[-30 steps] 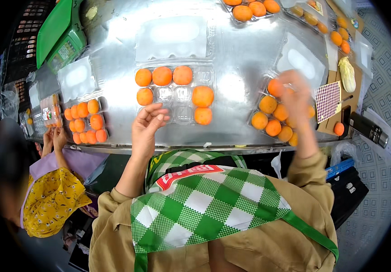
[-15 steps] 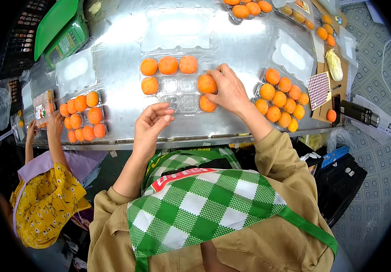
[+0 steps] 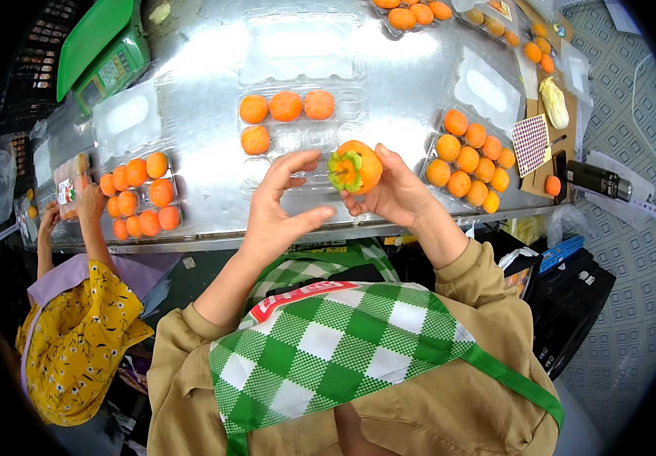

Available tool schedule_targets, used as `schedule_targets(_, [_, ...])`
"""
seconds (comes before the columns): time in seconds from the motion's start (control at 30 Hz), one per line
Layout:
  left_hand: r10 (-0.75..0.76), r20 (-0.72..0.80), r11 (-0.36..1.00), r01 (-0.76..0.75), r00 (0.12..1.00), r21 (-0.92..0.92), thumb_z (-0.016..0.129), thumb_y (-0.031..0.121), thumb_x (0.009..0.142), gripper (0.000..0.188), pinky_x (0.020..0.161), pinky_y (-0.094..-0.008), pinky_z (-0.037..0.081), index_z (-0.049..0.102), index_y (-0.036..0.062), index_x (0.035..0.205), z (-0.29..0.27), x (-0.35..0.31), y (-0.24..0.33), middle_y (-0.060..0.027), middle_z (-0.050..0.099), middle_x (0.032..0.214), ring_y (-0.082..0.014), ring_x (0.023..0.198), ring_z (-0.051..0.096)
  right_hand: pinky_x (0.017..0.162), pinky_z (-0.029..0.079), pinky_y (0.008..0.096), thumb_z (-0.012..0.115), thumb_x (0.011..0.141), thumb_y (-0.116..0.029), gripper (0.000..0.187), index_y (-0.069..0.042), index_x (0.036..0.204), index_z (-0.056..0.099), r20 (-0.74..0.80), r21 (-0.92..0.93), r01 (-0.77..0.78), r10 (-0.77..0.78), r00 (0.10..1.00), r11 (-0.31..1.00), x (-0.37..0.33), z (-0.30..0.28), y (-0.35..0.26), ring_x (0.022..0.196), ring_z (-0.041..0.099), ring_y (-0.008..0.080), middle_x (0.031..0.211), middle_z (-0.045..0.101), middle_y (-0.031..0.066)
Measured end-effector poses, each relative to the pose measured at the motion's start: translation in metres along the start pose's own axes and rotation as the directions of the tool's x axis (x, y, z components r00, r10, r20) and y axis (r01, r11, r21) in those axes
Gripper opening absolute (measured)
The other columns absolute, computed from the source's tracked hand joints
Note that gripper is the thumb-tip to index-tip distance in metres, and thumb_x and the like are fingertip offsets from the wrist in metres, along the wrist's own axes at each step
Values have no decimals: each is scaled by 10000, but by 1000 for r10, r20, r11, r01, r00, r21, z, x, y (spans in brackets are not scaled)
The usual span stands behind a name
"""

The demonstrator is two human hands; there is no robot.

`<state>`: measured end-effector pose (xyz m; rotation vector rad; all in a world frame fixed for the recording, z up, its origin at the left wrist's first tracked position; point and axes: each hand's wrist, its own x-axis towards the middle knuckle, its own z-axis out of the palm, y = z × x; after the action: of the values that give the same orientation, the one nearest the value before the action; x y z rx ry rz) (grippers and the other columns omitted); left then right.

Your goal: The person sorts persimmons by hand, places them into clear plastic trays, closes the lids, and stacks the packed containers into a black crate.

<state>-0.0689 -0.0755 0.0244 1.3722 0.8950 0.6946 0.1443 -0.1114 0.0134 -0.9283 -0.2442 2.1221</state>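
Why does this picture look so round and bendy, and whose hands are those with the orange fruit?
The camera sits on a person's head and looks down, and its wide lens bends straight edges. Both hands are that person's own. The right hand holds an orange fruit with a green leafy cap. The left hand is open beside it, fingers almost touching it. Below them a clear plastic tray with four fruits lies on a shiny metal table. More filled trays lie around. At the left, another person in yellow reaches for a tray.

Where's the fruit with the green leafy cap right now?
In the head view, the orange fruit sits centre frame, held in the right hand, the left hand open beside it, above the clear plastic tray on the metal table.
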Motion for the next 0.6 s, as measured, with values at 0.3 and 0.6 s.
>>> schedule_targets(0.3, [-119,9,962,117,993,-245,751,279,761,635,942,-357,438,486,61,1296,15,-2,1,-80,544,1223,-204,1134,534,637,473,291,450,910,-581,555,-65,1057,589,-149,-450,-114,52,988,886,-3,13,-4,786,596,125,982,611,48])
schedule_targets(0.6, [-487,423,25,496,764,-868,312,660,916,668,710,-409,510,515,81,1179,19,-3,-2,-98,622,1014,-249,808,634,916,421,336,720,750,-200,546,-50,1233,514,101,-796,399,-550,829,455,-8,26,2,1088,542,200,1146,566,84])
